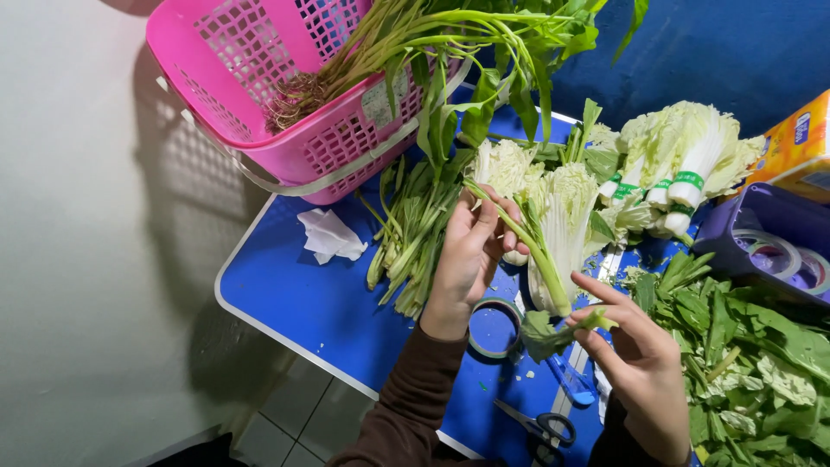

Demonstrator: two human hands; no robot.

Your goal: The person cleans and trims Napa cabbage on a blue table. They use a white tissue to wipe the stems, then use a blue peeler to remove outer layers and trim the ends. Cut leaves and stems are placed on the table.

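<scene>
Centre frame: my left hand point(471, 251) gripped a pale cabbage bunch point(553, 229); my right hand point(635, 363) pinched a torn leaf point(553, 331) above the blue bench point(294, 294).

An orange-yellow cardboard box point(800, 138) with a blue patch stands at the right edge of the counter point(285, 294), just behind a purple tray. A pale rectangular label point(380, 99) is stuck to the outer wall of the pink basket point(259, 52). Green paper bands point(689, 180) wrap the white stems of the bundled cabbages.
</scene>
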